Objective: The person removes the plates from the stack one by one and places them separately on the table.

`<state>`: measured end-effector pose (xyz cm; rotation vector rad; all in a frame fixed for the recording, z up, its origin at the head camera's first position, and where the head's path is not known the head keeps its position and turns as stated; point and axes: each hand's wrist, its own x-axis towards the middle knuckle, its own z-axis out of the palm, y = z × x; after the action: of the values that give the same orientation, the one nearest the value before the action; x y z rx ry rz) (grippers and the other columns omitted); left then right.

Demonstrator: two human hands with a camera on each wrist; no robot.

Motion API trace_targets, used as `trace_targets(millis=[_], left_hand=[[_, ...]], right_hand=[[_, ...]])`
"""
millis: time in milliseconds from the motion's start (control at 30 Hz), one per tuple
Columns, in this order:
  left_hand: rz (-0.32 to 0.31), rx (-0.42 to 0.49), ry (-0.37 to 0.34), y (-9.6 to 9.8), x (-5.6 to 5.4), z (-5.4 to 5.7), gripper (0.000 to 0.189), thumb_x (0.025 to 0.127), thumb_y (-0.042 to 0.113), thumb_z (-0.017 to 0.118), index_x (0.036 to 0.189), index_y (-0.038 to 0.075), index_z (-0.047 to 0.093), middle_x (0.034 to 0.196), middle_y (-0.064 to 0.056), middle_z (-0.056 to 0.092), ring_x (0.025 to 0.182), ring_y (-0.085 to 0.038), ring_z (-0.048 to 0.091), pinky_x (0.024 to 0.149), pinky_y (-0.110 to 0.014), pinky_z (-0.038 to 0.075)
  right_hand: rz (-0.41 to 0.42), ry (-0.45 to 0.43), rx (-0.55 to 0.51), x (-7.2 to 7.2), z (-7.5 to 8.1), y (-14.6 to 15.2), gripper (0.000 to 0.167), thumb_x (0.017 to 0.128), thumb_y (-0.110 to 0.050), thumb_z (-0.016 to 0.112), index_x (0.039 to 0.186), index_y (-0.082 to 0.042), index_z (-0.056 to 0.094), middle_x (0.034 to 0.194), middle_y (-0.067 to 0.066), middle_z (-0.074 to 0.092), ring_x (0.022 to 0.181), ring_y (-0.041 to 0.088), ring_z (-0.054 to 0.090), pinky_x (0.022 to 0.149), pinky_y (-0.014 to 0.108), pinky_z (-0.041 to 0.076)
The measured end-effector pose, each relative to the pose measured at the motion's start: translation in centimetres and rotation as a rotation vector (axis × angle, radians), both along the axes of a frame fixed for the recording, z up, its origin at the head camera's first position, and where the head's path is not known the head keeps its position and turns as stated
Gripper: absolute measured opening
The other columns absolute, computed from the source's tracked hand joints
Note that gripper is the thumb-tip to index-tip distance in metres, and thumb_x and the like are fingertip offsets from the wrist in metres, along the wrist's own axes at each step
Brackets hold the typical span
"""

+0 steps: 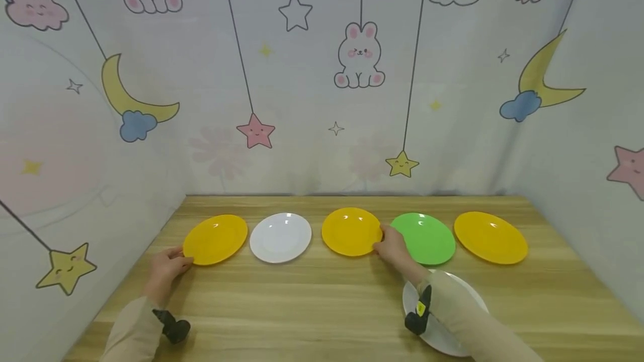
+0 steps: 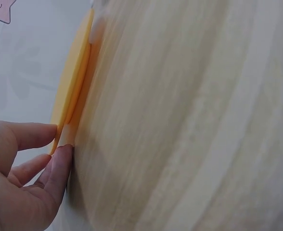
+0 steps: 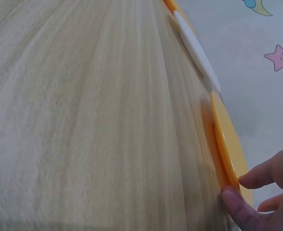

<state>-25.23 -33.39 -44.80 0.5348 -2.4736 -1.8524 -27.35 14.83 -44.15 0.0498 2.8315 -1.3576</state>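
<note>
Five plates stand in a row across the wooden table. My left hand (image 1: 167, 267) pinches the near-left rim of the leftmost yellow plate (image 1: 215, 240); the left wrist view shows that rim between thumb and fingers (image 2: 62, 161). At the middle yellow plate (image 1: 351, 232), my right hand (image 1: 393, 244) grips the right rim, its thumb and fingers at the edge in the right wrist view. Between these two lies a white plate (image 1: 280, 238). A green plate (image 1: 427, 242), partly covered by my right hand, sits right of the middle one. Another yellow plate (image 1: 490, 237) ends the row.
A second white plate (image 1: 455, 345) lies nearer on the right, largely hidden under my right forearm. The wooden table (image 1: 282, 312) meets cartoon-printed cloth walls (image 1: 312, 172) at the back and both sides. A black wrist camera (image 1: 173, 328) sits at my left sleeve.
</note>
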Motion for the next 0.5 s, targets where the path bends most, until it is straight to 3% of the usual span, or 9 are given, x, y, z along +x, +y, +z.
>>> trace_targets(millis=[133, 233, 300, 400, 500], left_hand=[[0.022, 0.015, -0.021, -0.1, -0.2, -0.1, 0.065, 0.078, -0.006, 0.058, 0.130, -0.023, 0.023, 0.129, -0.039, 0.032, 0.066, 0.005, 0.051, 0.062, -0.013, 0.051], [0.049, 0.005, -0.035, -0.1, -0.3, 0.0, 0.067, 0.076, -0.006, 0.059, 0.130, -0.023, 0.023, 0.127, -0.040, 0.034, 0.064, 0.003, 0.053, 0.061, -0.013, 0.052], [0.060, -0.035, -0.049, -0.3, -0.4, 0.2, 0.069, 0.076, -0.002, 0.058, 0.130, -0.023, 0.022, 0.122, -0.039, 0.040, 0.064, -0.001, 0.056, 0.062, -0.016, 0.052], [0.048, -0.060, -0.089, -0.7, -0.4, 0.9, 0.076, 0.081, 0.008, 0.054, 0.134, -0.022, 0.008, 0.129, -0.041, 0.032, 0.094, -0.022, 0.059, 0.088, -0.029, 0.049], [0.037, -0.093, -0.149, -1.2, -0.5, 2.0, 0.080, 0.087, 0.022, 0.047, 0.137, -0.016, -0.004, 0.140, -0.039, 0.010, 0.128, -0.042, 0.026, 0.108, -0.047, 0.025]], right_hand=[[0.012, 0.019, 0.049, 0.0, 0.2, 0.0, 0.059, 0.074, 0.003, 0.060, 0.127, 0.017, 0.038, 0.114, 0.030, 0.054, 0.074, 0.027, 0.060, 0.072, 0.038, 0.054], [0.026, 0.031, 0.078, 0.1, 0.7, 0.3, 0.057, 0.075, -0.001, 0.062, 0.126, 0.015, 0.042, 0.119, 0.030, 0.052, 0.102, 0.035, 0.054, 0.092, 0.045, 0.045], [0.040, 0.024, 0.083, 0.1, 1.1, 0.6, 0.055, 0.077, -0.003, 0.063, 0.126, 0.013, 0.043, 0.121, 0.030, 0.051, 0.107, 0.039, 0.051, 0.093, 0.048, 0.044], [0.052, 0.045, 0.121, 0.2, 1.9, 1.3, 0.051, 0.078, -0.006, 0.064, 0.123, 0.011, 0.047, 0.122, 0.030, 0.049, 0.111, 0.041, 0.048, 0.094, 0.049, 0.042], [0.060, 0.062, 0.147, 0.2, 2.7, 2.2, 0.048, 0.079, -0.005, 0.062, 0.122, 0.011, 0.048, 0.119, 0.031, 0.051, 0.109, 0.041, 0.049, 0.091, 0.049, 0.043]])
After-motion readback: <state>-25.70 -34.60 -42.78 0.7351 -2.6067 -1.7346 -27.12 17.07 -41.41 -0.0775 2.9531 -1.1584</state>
